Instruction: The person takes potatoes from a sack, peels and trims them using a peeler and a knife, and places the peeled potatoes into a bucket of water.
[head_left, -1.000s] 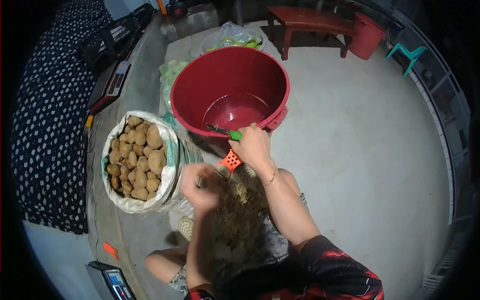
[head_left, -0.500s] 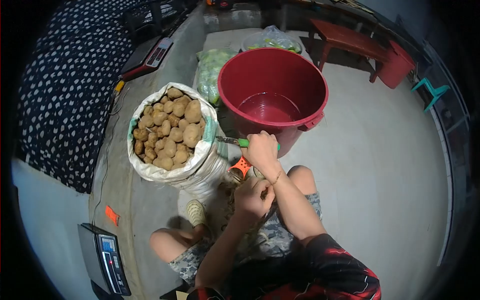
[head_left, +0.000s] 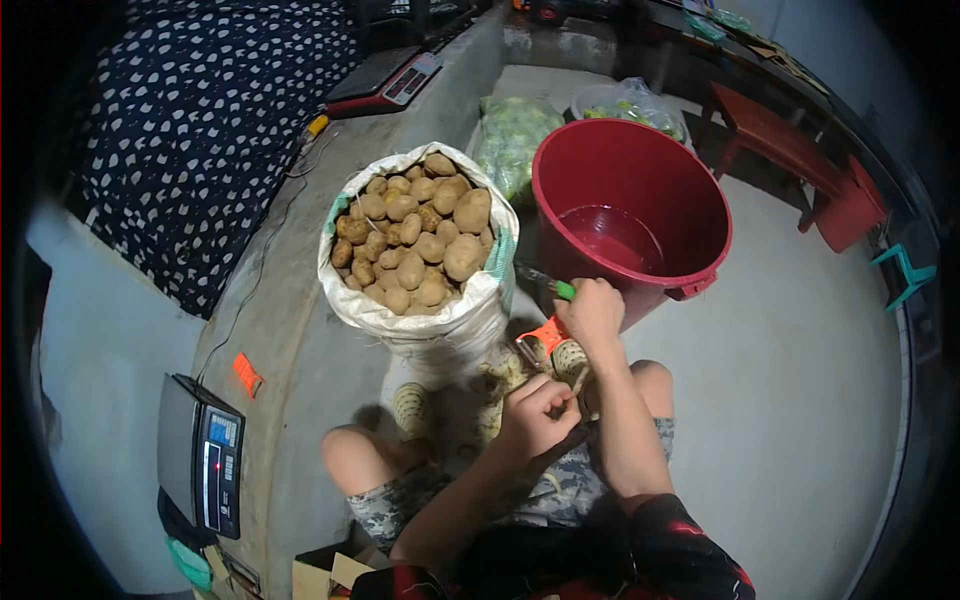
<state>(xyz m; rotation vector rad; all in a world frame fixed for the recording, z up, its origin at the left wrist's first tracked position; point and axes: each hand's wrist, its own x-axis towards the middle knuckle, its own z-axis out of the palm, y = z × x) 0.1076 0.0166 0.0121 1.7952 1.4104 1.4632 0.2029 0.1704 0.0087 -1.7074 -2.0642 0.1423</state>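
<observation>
My right hand [head_left: 592, 318] is closed round a green-handled knife [head_left: 564, 290], its dark blade pointing left, just below the rim of the red tub [head_left: 625, 273]. Lower and to the left, my left hand [head_left: 540, 415] has its fingers curled together; what lies in them, if anything, is too small to make out. An orange peeler [head_left: 548, 336] shows between my right hand and my shoe. Left of the tub stands a white sack [head_left: 440, 335] full of potatoes [head_left: 410, 235]. Scraps lie on the floor between my feet.
A bag of green vegetables [head_left: 517, 135] stands behind the sack. At the lower left is a scale [head_left: 205, 455], with an orange object [head_left: 247, 374] near it. Another scale [head_left: 385, 82] is on the ledge. A red bench [head_left: 770, 140] and green stool [head_left: 905, 275] stand at the right.
The view has turned left, so the sack and tub appear farther right. My left hand moved from beside the sack to below my right hand, which still holds the knife.
</observation>
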